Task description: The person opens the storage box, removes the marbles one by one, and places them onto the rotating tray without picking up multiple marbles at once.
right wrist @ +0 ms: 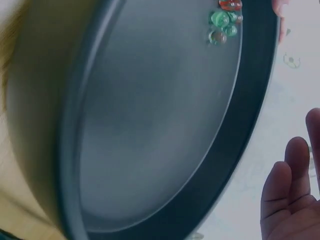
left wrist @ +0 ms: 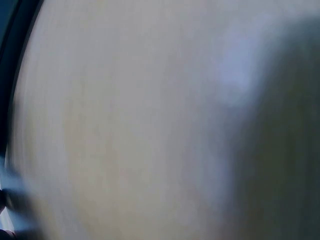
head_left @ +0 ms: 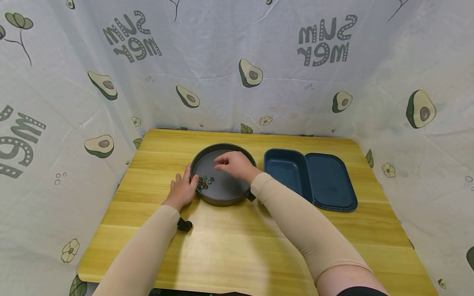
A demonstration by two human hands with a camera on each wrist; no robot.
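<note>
A round, dark grey pan (head_left: 226, 187) stands on the wooden table. Several small green and reddish glass marbles (head_left: 204, 183) lie together inside it near its left wall; the right wrist view shows some of these marbles (right wrist: 220, 19) close up. My left hand (head_left: 180, 191) holds the pan's left rim, thumb at the inner edge and fingers outside. Over the middle of the pan hovers my right hand (head_left: 237, 165), its fingers loosely bent and a gap between thumb and forefinger. Nothing shows in it. The left wrist view is blurred and shows mostly tabletop.
Right of the pan sits a dark blue rectangular box (head_left: 286, 168). Its flat blue lid (head_left: 331, 181) lies alongside on the table (head_left: 222, 246). Behind the table hangs a white curtain (head_left: 222, 45) printed with avocados. Black wrist devices show at both wrists.
</note>
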